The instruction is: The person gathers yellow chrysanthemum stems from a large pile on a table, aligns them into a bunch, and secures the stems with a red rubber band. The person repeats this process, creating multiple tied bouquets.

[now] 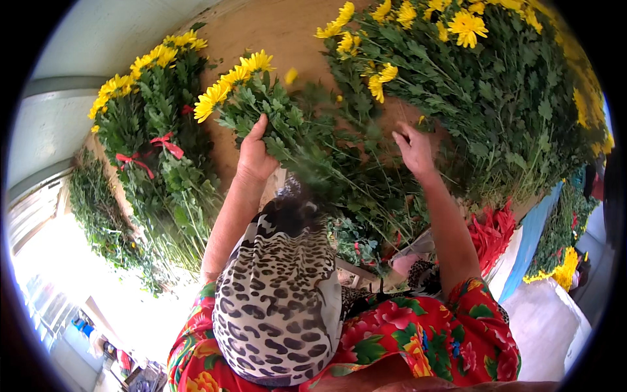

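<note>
My left hand point(257, 156) grips a small bunch of yellow chrysanthemums point(274, 110) by its leafy upper stems. The blooms point up and to the left, and the stems slant down to the right, partly blurred. Apart from that bunch, my right hand point(416, 149) is over the brown tabletop point(289, 29) with its fingers slightly curled and apart. No object shows in it. Close to its right lies a large heap of yellow chrysanthemums point(470, 93). Loose leafy stems point(362, 196) lie between my forearms.
At the left lie chrysanthemum bundles point(166, 98) tied with red ribbon point(167, 145). Red strips point(492, 235) hang by the table's right edge, near a blue band point(534, 240). A leopard-print cloth point(279, 304) fills the lower middle. More flowers point(558, 269) stand at the far right.
</note>
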Tool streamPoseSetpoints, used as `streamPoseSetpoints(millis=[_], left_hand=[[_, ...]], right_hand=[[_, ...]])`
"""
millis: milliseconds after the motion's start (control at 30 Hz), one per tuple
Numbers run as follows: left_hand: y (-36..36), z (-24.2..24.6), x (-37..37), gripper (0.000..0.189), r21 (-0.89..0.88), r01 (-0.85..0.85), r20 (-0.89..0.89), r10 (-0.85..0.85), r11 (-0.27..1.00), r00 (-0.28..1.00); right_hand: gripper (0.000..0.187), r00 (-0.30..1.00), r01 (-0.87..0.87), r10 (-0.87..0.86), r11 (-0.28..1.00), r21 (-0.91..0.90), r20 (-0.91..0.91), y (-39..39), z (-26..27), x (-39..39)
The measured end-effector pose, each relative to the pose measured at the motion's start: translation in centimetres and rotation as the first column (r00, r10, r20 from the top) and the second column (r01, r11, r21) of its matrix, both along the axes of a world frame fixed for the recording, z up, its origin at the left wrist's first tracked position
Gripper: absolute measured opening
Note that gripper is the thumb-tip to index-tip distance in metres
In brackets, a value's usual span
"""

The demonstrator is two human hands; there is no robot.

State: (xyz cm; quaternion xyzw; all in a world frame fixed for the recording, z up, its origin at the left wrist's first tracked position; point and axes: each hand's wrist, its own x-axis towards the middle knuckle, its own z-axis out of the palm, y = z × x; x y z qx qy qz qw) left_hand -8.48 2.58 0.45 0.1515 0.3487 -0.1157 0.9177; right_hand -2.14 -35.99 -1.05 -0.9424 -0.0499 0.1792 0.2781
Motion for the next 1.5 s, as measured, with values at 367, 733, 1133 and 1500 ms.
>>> streamPoseSetpoints(millis=[367, 733, 1133, 1500], left_hand=[[1.0, 0.0, -0.7, 0.045, 0.062, -0.057, -0.072, 0.062, 0.996, 0.995], [1.1, 0.4, -0.1, 0.07, 0.044, -0.093, -0.015, 0.094, 0.995, 0.995], [-0.1, 0.0, -1.1, 0.051, 0.219, -0.047, 0.163, 0.011, 0.975, 0.987], [1.9, -1.6, -2.4, 0.036, 0.147, -0.117, -0.019, 0.121, 0.982, 0.993]], right_hand=[[0.032, 0.96, -0.171, 0.222, 0.947, -0.272, 0.17, 9.4, -2.2, -2.6], [0.029, 0.983, 0.042, -0.113, 0.902, 0.43, 0.142, 12.0, 6.6, -2.9], [0.033, 0.926, -0.377, 0.337, 0.839, 0.393, 0.17, 14.7, 9.1, -8.0], [0.036, 0.993, 0.065, -0.073, 0.994, -0.084, -0.096, 10.6, -2.0, 0.0]])
